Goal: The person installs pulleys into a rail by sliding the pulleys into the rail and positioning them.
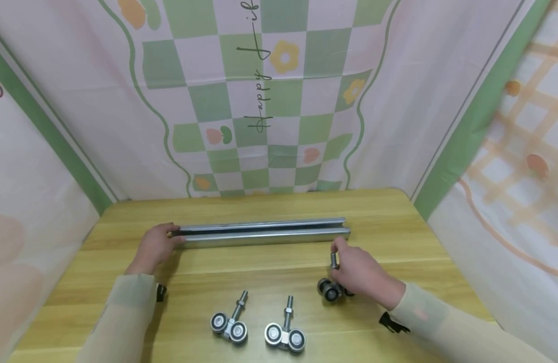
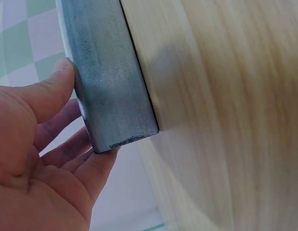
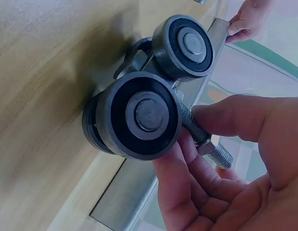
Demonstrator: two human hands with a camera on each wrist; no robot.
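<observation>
A metal channel rail [image 1: 265, 238], its slot facing up, lies lengthwise across the back half of the wooden table. My left hand [image 1: 154, 248] grips its left end, with the thumb on one side and fingers at the end and far side; the left wrist view shows this rail end [image 2: 108, 82] close up. Near the right end of the rail, my right hand [image 1: 363, 269] pinches the threaded bolt of a roller trolley [image 1: 330, 292]. In the right wrist view the trolley's wheels [image 3: 147, 115] face the camera, and a nut [image 3: 205, 147] sits on the bolt.
Two more roller trolleys [image 1: 229, 327] [image 1: 285, 337] lie on the near middle of the wooden table [image 1: 192, 282], bolts pointing away from me. Patterned cloth [image 1: 279, 101] hangs behind the table and along both sides.
</observation>
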